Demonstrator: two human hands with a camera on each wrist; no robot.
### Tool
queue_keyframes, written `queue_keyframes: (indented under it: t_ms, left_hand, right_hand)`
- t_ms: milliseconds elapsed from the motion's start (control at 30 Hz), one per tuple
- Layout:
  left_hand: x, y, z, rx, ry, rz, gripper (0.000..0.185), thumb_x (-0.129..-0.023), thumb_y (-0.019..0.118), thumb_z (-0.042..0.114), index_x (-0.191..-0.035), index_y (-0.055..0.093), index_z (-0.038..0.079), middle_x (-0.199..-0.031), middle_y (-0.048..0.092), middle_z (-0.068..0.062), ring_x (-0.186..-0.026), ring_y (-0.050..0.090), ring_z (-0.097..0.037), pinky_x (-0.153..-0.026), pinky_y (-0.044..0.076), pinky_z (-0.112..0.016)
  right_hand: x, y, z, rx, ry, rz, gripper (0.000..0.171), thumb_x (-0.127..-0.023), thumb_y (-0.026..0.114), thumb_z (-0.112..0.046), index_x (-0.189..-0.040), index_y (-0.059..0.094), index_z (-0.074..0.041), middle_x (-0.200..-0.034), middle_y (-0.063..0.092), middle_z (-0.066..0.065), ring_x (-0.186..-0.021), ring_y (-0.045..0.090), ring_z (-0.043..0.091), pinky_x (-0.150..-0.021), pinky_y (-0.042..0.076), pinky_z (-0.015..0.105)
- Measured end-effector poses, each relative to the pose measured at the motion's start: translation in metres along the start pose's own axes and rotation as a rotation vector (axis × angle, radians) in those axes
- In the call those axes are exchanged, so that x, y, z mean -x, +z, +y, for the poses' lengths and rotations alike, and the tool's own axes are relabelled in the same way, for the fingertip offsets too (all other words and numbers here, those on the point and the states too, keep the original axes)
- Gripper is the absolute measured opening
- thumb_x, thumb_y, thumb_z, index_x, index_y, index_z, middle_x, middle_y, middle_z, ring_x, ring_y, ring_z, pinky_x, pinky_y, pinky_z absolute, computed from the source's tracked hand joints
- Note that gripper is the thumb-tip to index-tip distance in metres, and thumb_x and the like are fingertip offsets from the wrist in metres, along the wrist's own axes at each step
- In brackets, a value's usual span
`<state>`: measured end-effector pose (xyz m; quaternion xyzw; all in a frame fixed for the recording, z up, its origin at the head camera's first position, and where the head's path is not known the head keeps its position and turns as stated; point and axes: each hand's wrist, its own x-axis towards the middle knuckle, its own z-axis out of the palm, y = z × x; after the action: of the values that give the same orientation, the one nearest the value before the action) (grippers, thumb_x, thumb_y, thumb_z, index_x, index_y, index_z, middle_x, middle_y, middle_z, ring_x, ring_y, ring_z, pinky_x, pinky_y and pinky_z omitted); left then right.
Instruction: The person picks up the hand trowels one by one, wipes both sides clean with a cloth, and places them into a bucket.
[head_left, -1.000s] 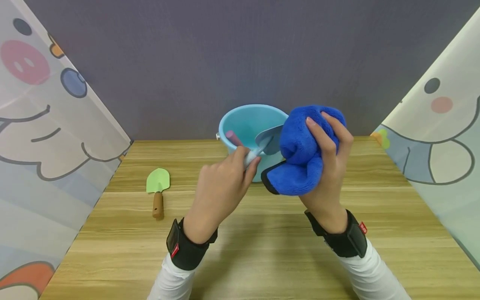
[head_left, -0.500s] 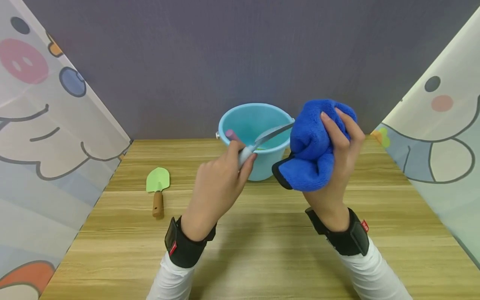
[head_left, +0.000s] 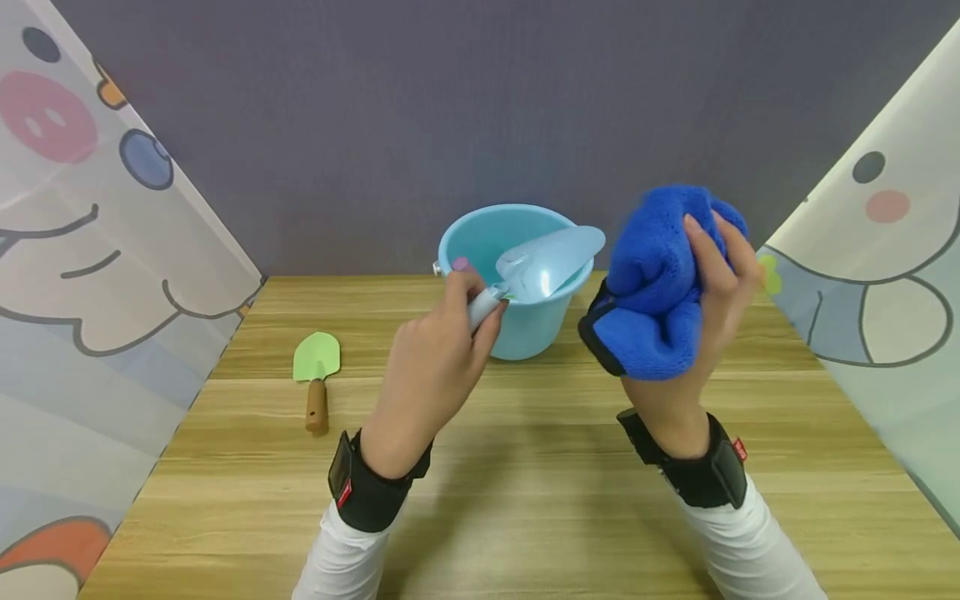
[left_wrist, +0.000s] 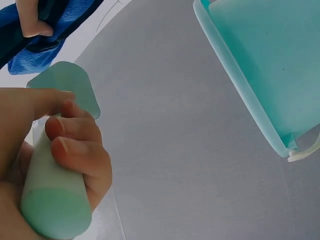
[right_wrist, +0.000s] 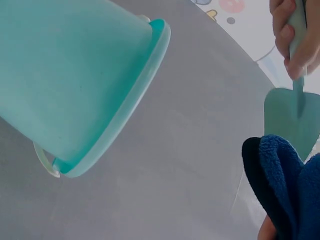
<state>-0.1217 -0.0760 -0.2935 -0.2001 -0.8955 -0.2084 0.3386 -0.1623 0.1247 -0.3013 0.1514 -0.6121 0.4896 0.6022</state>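
Note:
My left hand (head_left: 435,367) grips the pale handle of a light blue hand trowel (head_left: 551,262). The trowel's broad blade points up and right over the bucket, its face towards the head camera. In the left wrist view, curled fingers (left_wrist: 82,150) wrap the handle. My right hand (head_left: 708,308) holds a bunched blue cloth (head_left: 660,275) with black edging, right of the blade and apart from it in the head view. Behind the trowel stands a light blue bucket (head_left: 525,329). A purple rod end (head_left: 460,263) shows at its near left rim, partly hidden by my left hand.
On the left of the wooden table (head_left: 525,517) lies a green trowel (head_left: 317,358) with a brown handle. A dark grey wall (head_left: 480,108) rises behind the bucket. Cartoon-printed panels (head_left: 90,267) flank both sides.
My right hand has drawn the cloth right and slightly up, away from the blade. The trowel has turned from nearly edge-on to showing its broad face; the left hand has barely shifted.

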Motion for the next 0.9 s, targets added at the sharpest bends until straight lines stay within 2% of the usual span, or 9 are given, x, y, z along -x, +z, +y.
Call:
queue_keyframes:
  t_ms: [100,233,367,433,500,633,667,767,900]
  left_hand:
    - [0.0,0.0,0.0,0.0,-0.002,-0.005,0.027,-0.104,0.058,0.027,-0.112,0.05,0.002,-0.067,0.054,-0.003,-0.046,0.045,-0.012,-0.042,0.038,-0.028]
    - [-0.001,0.0,0.001,0.002,-0.026,-0.032,0.032,-0.104,0.06,0.03,-0.116,0.05,0.003,-0.071,0.055,-0.004,-0.049,0.049,-0.012,-0.043,0.04,-0.027]
    - [-0.001,0.0,0.002,-0.005,-0.047,-0.045,0.032,-0.104,0.058,0.031,-0.118,0.054,0.003,-0.079,0.06,-0.005,-0.055,0.054,-0.014,-0.046,0.045,-0.03]
    - [-0.001,0.0,0.002,-0.02,-0.042,-0.036,0.03,-0.105,0.057,0.031,-0.116,0.056,0.003,-0.081,0.061,-0.006,-0.057,0.055,-0.016,-0.047,0.047,-0.032]
    - [-0.002,0.001,0.002,-0.04,-0.034,-0.024,0.029,-0.105,0.057,0.032,-0.112,0.058,0.003,-0.082,0.062,-0.006,-0.058,0.056,-0.017,-0.047,0.048,-0.033]
    - [-0.002,0.001,0.001,-0.056,-0.026,-0.016,0.029,-0.104,0.058,0.032,-0.109,0.059,0.004,-0.082,0.061,-0.007,-0.056,0.054,-0.017,-0.046,0.046,-0.033]
    - [-0.002,0.001,0.001,-0.055,-0.027,-0.018,0.028,-0.104,0.059,0.032,-0.109,0.059,0.004,-0.082,0.061,-0.007,-0.056,0.054,-0.016,-0.046,0.046,-0.032]
    - [-0.002,0.001,0.0,-0.051,-0.025,-0.023,0.026,-0.104,0.059,0.031,-0.108,0.061,0.005,-0.084,0.062,-0.007,-0.056,0.053,-0.015,-0.046,0.045,-0.032]
    - [-0.001,0.003,-0.001,-0.055,-0.014,-0.01,0.026,-0.103,0.061,0.031,-0.107,0.062,0.006,-0.083,0.061,-0.006,-0.055,0.052,-0.015,-0.046,0.043,-0.031]
  right_hand:
    - [-0.006,-0.002,0.0,-0.015,0.012,0.062,0.05,-0.087,0.058,-0.031,-0.119,0.055,0.007,-0.132,0.051,0.016,-0.13,0.047,0.03,-0.116,0.036,0.042]
    - [-0.011,-0.007,-0.001,-0.005,0.015,0.08,0.052,-0.081,0.063,-0.025,-0.119,0.053,0.01,-0.134,0.049,0.015,-0.134,0.044,0.03,-0.119,0.032,0.043]
    - [-0.012,-0.006,-0.002,0.012,0.014,0.122,0.058,-0.08,0.064,-0.033,-0.117,0.055,0.01,-0.133,0.05,0.015,-0.134,0.042,0.032,-0.12,0.03,0.044]
    - [-0.012,-0.005,-0.001,0.012,-0.01,0.149,0.063,-0.081,0.065,-0.042,-0.115,0.057,0.011,-0.13,0.052,0.015,-0.13,0.045,0.034,-0.118,0.033,0.045]
    - [-0.011,-0.003,0.002,0.007,-0.043,0.167,0.062,-0.08,0.066,-0.045,-0.11,0.062,0.009,-0.124,0.057,0.015,-0.124,0.049,0.035,-0.114,0.038,0.045]
    - [-0.008,-0.004,0.008,0.041,-0.132,0.124,0.055,-0.084,0.067,-0.05,-0.106,0.069,0.0,-0.115,0.065,0.012,-0.111,0.053,0.033,-0.106,0.041,0.044]
    - [-0.007,-0.005,0.009,0.059,-0.148,0.104,0.047,-0.088,0.065,-0.047,-0.106,0.07,-0.004,-0.114,0.066,0.01,-0.11,0.052,0.033,-0.106,0.04,0.045]
    - [-0.004,-0.004,0.004,0.073,-0.199,0.048,0.042,-0.098,0.057,-0.047,-0.108,0.071,-0.01,-0.116,0.066,0.007,-0.113,0.051,0.031,-0.107,0.037,0.047]
    - [0.004,0.002,-0.01,0.004,-0.23,0.008,0.035,-0.104,0.055,-0.038,-0.106,0.073,-0.008,-0.119,0.064,0.006,-0.118,0.047,0.033,-0.109,0.036,0.05]
